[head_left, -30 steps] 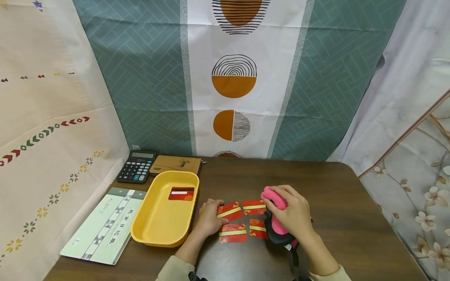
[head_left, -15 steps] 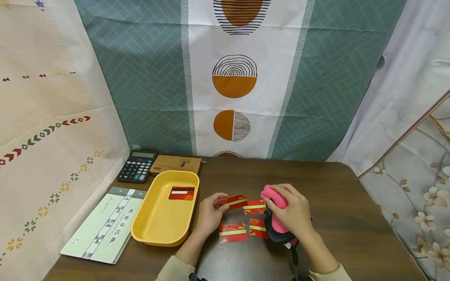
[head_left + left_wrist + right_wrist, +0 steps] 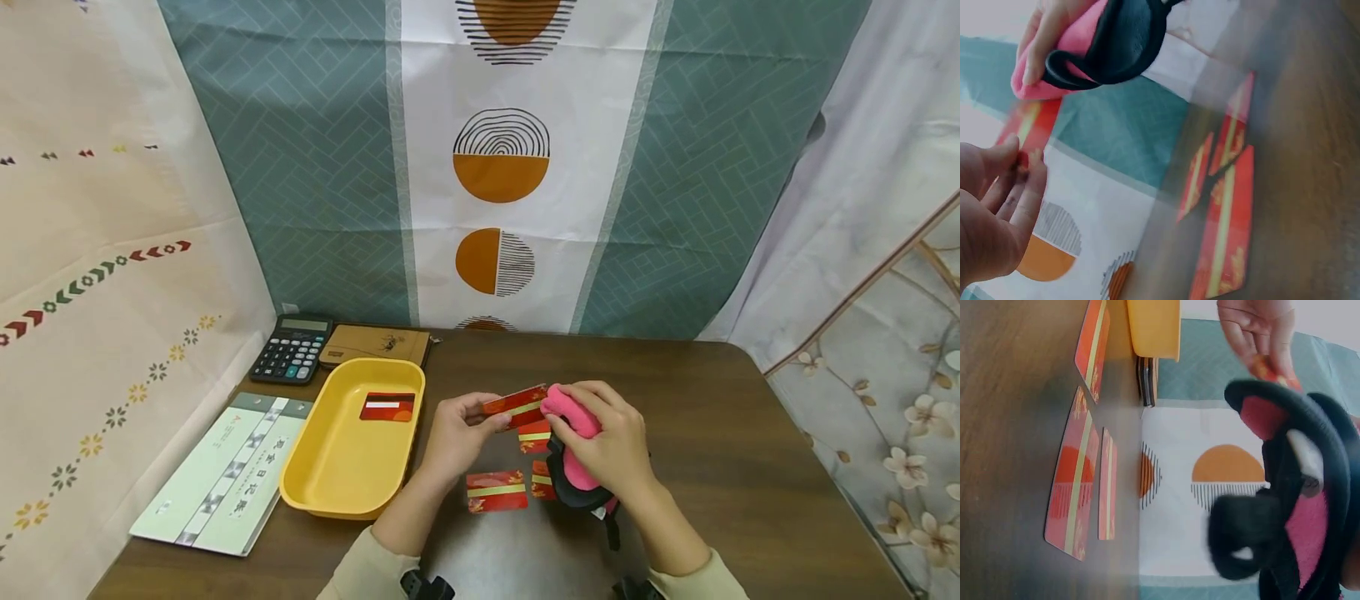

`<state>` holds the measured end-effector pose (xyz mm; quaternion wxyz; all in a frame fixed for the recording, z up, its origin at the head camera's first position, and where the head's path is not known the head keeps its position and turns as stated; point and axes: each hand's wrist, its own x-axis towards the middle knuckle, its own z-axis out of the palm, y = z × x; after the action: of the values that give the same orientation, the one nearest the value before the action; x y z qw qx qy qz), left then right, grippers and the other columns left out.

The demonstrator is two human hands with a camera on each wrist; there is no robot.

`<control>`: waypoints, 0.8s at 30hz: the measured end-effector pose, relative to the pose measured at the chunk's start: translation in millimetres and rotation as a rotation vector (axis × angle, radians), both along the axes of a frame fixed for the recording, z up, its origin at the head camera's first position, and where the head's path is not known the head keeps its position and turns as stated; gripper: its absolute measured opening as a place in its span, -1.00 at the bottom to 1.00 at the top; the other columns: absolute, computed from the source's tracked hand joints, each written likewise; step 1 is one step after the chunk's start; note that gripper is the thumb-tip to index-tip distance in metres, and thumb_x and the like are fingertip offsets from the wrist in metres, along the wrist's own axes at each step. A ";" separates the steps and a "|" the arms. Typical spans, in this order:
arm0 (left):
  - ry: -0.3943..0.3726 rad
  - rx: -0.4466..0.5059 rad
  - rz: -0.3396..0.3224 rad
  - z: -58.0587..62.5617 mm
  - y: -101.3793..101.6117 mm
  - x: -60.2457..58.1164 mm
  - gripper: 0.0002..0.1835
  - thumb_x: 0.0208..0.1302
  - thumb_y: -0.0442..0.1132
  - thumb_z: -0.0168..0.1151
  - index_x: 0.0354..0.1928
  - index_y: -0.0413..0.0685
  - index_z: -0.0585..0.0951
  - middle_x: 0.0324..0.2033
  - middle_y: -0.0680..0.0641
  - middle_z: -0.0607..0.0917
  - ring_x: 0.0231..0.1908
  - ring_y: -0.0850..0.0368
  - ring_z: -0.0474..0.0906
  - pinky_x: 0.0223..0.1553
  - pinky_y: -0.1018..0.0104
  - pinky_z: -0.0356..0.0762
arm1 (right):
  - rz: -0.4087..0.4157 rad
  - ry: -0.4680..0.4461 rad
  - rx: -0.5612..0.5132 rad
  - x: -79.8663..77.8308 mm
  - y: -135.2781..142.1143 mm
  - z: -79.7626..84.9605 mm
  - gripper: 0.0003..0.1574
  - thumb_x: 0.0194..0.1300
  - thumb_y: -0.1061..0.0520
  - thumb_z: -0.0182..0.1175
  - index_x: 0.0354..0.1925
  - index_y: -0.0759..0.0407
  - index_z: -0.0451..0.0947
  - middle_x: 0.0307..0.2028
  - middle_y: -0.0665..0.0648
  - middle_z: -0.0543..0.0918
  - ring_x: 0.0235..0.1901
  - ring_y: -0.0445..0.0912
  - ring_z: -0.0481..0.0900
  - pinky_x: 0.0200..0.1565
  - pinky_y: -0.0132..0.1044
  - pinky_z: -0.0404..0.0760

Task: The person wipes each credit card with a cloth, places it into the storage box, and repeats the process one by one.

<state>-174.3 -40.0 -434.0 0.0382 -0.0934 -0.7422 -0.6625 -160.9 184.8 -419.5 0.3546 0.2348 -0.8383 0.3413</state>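
Observation:
Thumb and fingers of my left hand (image 3: 456, 435) pinch a red card (image 3: 516, 405) with a gold stripe, raised above the table and tilted. My right hand (image 3: 613, 433) grips a soft pink-and-black plush piece (image 3: 573, 412) with black edging and a dangling dark strap. Its pink end meets the card's right end in the head view and overlaps the card in the left wrist view. Below lie more striped cards: one front left (image 3: 497, 492), one behind (image 3: 534, 437) and one (image 3: 542, 480) partly hidden by the plush piece.
Left of my hands stands a yellow tray (image 3: 330, 467) with one red card (image 3: 387, 407) inside. Beyond it are a calculator (image 3: 291, 350) and a brown zip notebook (image 3: 375, 345). A pale green ledger (image 3: 225, 475) lies at the far left. Curtains hang behind the table.
My left hand has lifted a card from the back left of the group and brought it up and right to the plush piece. The right hand has shifted slightly left and up.

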 end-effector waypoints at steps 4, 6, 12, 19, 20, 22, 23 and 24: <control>-0.036 0.056 -0.014 11.0 0.7 0.0 -0.68 0.23 -0.32 0.46 0.01 -0.27 0.73 -0.21 -0.21 0.79 -0.28 0.06 0.75 -0.27 0.30 0.75 | -0.042 0.067 -0.015 0.4 -4.1 5.6 -0.43 -0.12 0.15 0.64 -0.04 0.14 0.76 -0.15 0.09 0.71 -0.33 -0.01 0.69 -0.39 -0.15 0.75; -0.030 0.062 -0.021 15.0 1.6 -0.2 -0.69 0.25 -0.28 0.45 0.00 -0.28 0.73 -0.23 -0.20 0.80 -0.30 0.10 0.73 -0.27 0.31 0.74 | -0.049 0.090 0.008 0.5 -5.8 8.0 -0.44 -0.10 0.14 0.63 -0.05 0.14 0.76 -0.16 0.11 0.70 -0.36 -0.01 0.69 -0.40 -0.12 0.75; -0.015 0.081 -0.068 18.2 4.8 -0.4 -0.75 0.40 -0.30 0.30 -0.01 -0.33 0.73 -0.24 -0.20 0.78 -0.33 0.18 0.63 -0.29 0.43 0.66 | -0.111 0.122 0.110 1.3 -8.8 13.1 -0.48 -0.05 0.06 0.61 -0.07 0.12 0.76 -0.19 0.14 0.70 -0.47 -0.02 0.67 -0.53 -0.15 0.69; -0.014 0.141 -0.217 22.0 10.2 -1.2 -0.70 0.50 -0.39 0.12 0.14 -0.41 0.63 -0.08 -0.32 0.73 -0.19 0.13 0.70 -0.13 0.21 0.75 | -0.107 0.106 0.253 8.8 -24.2 20.3 -0.52 -0.01 0.01 0.58 -0.09 0.14 0.77 -0.19 0.15 0.69 -0.51 -0.03 0.66 -0.57 -0.18 0.67; -0.009 0.138 -0.244 22.6 10.7 -1.4 -0.70 0.50 -0.40 0.11 0.15 -0.41 0.62 -0.06 -0.33 0.73 -0.16 0.09 0.71 -0.10 0.18 0.74 | -0.092 0.107 0.278 9.5 -26.3 22.4 -0.53 0.00 0.01 0.57 -0.10 0.14 0.78 -0.19 0.14 0.68 -0.52 -0.04 0.66 -0.57 -0.18 0.67; 0.001 0.117 -0.299 23.7 10.9 -1.4 -0.68 0.51 -0.42 0.08 0.20 -0.40 0.59 0.00 -0.33 0.71 -0.08 0.01 0.72 -0.04 0.15 0.72 | -0.074 0.109 0.309 10.6 -28.7 27.5 -0.55 -0.01 0.01 0.58 -0.11 0.13 0.78 -0.19 0.12 0.68 -0.53 -0.03 0.65 -0.58 -0.17 0.67; 0.005 0.103 -0.330 24.5 10.7 -1.3 -0.66 0.51 -0.43 0.07 0.23 -0.40 0.57 0.04 -0.33 0.70 -0.03 -0.03 0.71 -0.03 0.17 0.71 | -0.077 0.111 0.321 10.6 -28.9 30.1 -0.55 -0.02 0.02 0.59 -0.12 0.12 0.78 -0.19 0.12 0.68 -0.52 -0.01 0.65 -0.57 -0.15 0.68; 0.009 0.088 -0.352 25.2 10.6 -1.1 -0.65 0.51 -0.44 0.06 0.26 -0.38 0.55 0.07 -0.32 0.68 0.01 -0.06 0.70 -0.01 0.17 0.70 | -0.084 0.113 0.330 10.6 -28.7 32.9 -0.54 -0.03 0.03 0.60 -0.12 0.11 0.78 -0.18 0.12 0.67 -0.52 0.00 0.65 -0.56 -0.14 0.69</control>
<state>-175.3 -29.3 -408.7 -0.0709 -0.2232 -0.6846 -0.6903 -150.4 156.0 -386.6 0.3714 0.2736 -0.8708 0.1701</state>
